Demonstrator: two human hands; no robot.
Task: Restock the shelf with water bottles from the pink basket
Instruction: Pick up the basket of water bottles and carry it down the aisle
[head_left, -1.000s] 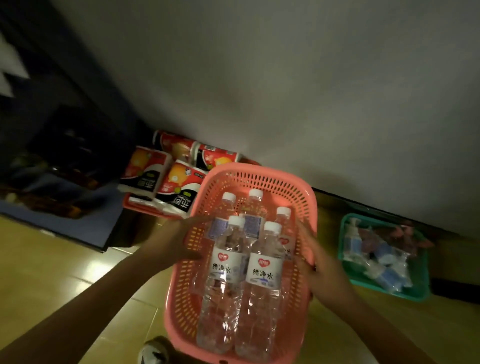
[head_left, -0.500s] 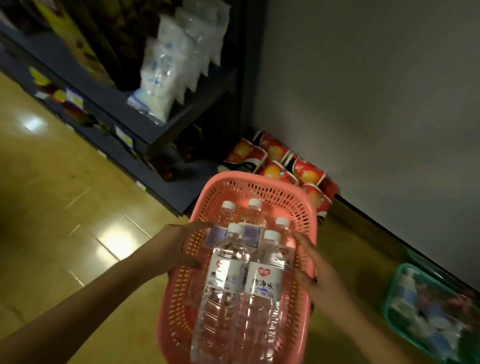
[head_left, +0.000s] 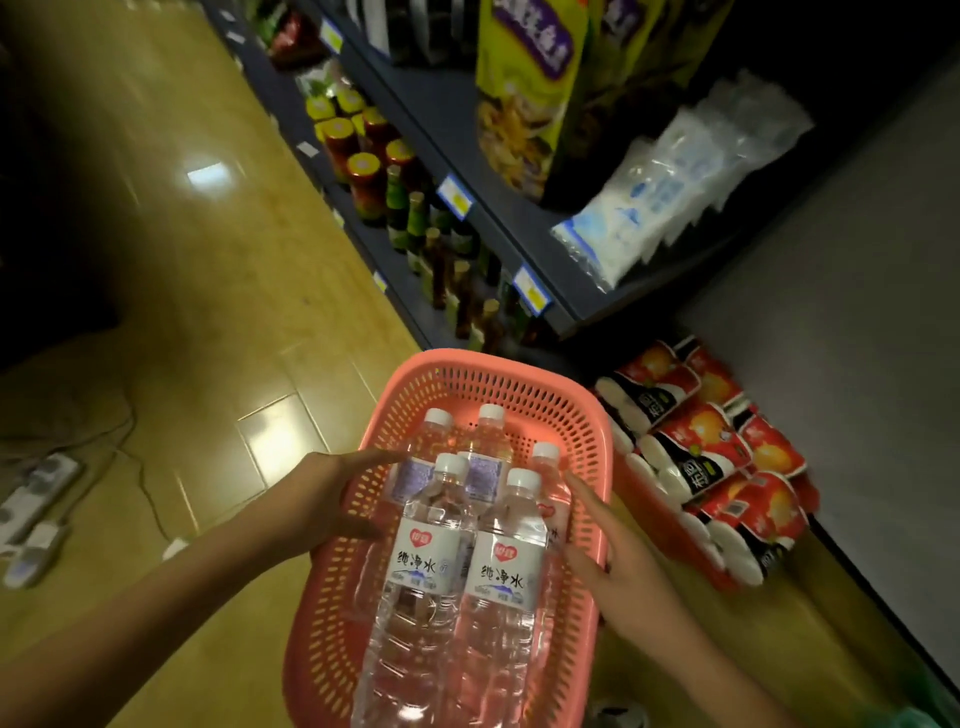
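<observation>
Inspector A: Pink basket (head_left: 524, 395) is being carried before the shelf (head_left: 467, 171), five water bottles (head_left: 423, 561) lying inside. Likely heavy; perforated walls probably flexing.

Inspector B: Left hand (head_left: 322, 499) is gripping the left rim, thumb inside. Right hand (head_left: 618, 566) is pressing the right wall, fingers straight. Bottles look smooth; take them at the labelled waist
</observation>
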